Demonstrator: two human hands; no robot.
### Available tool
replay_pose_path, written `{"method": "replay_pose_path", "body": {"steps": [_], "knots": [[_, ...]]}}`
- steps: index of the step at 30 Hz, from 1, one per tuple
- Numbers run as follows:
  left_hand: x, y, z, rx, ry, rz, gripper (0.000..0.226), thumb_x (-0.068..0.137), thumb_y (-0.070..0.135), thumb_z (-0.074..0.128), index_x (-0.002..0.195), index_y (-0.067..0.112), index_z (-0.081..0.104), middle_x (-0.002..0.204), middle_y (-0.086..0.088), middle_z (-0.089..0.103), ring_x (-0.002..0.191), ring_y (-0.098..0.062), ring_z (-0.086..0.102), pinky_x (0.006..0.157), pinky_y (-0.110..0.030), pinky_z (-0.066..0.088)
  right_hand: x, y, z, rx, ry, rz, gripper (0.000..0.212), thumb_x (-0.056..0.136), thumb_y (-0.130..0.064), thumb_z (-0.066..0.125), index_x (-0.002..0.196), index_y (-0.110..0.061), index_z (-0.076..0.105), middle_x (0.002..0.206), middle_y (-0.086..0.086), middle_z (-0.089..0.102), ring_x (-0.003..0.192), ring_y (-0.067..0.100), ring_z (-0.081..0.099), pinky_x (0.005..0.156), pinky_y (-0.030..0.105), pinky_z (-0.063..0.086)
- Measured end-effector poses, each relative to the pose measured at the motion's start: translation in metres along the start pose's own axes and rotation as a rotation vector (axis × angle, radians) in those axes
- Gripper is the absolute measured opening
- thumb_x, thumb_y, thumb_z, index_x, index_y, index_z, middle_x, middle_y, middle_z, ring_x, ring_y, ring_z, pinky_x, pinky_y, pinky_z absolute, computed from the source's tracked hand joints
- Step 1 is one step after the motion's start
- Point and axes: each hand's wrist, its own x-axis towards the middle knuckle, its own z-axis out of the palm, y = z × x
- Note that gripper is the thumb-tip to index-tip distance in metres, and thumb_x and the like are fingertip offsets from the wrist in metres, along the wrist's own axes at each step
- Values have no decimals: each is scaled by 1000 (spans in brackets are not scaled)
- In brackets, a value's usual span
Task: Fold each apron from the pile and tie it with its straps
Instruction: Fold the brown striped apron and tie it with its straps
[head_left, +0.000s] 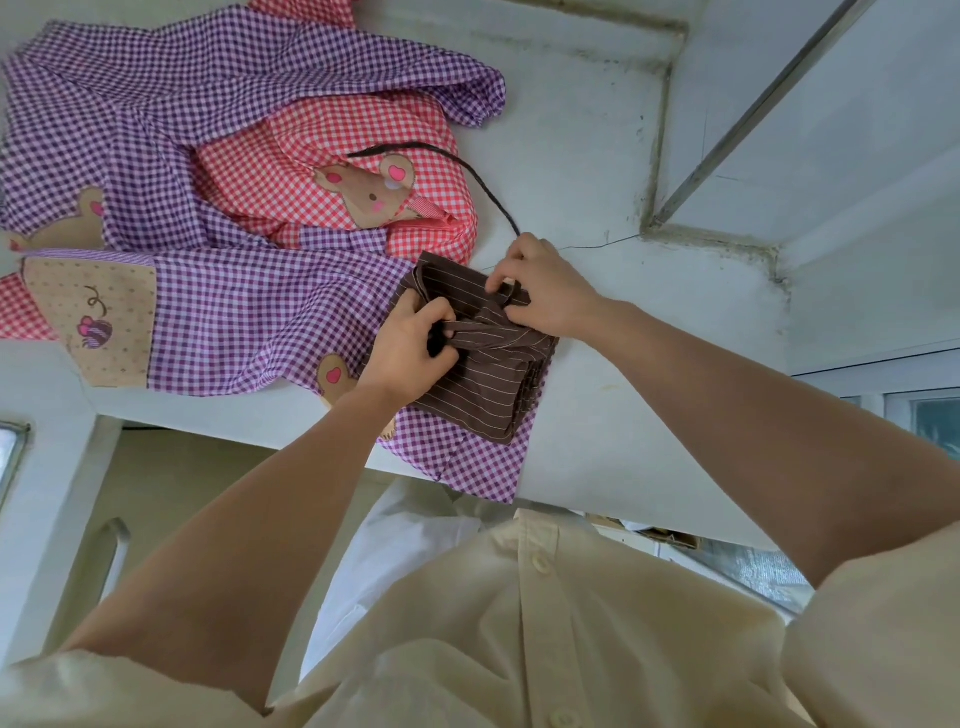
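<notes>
Gripping twisted strap (483, 332) w/ L hand (410, 343), fingers curled tight round it. Pinching strap loop (514, 297) w/ R hand (545, 291), thumb + forefinger closed. Both atop folded brown striped apron (467, 400), lying on near-right corner of purple check apron (234, 312); red check apron (363, 130) just beyond it.

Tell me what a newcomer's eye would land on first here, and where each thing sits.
At centre, a folded brown striped apron lies near the white table's front edge. The person's left grip and right grip pinch its straps at a knot. Behind and to the left sprawl a purple gingham apron, one corner under the brown one, and a red gingham apron, both with bear patches.
</notes>
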Motion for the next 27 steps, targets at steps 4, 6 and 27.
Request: {"method": "replay_pose_path", "body": {"steps": [4, 6, 27], "knots": [[1, 0, 0, -2, -15, 9, 24, 83, 11, 67, 92, 22, 48, 101, -2, 42, 87, -18, 47, 76, -26, 40, 0, -3, 1, -251, -109, 30, 15, 92, -29, 60, 96, -18, 70, 112, 7, 50, 113, 25, 42, 92, 37, 39], [1, -1, -1, 2, -27, 3, 26, 84, 11, 68, 92, 23, 47, 101, -2, 42, 88, -18, 47, 77, -25, 40, -1, -4, 1, -239, -22, 112, 27, 95, -34, 52, 81, -15, 64, 99, 7, 50, 108, 26, 43, 89, 38, 38], [-1, -12, -7, -112, -43, 41, 23, 80, 2, 67, 79, 13, 47, 105, -7, 48, 93, -19, 48, 83, -24, 44, -16, -18, 3, 398, 190, 177, 27, 96, -7, 50, 111, -18, 69, 112, -1, 67, 91, 8, 59, 80, 20, 46]]}}
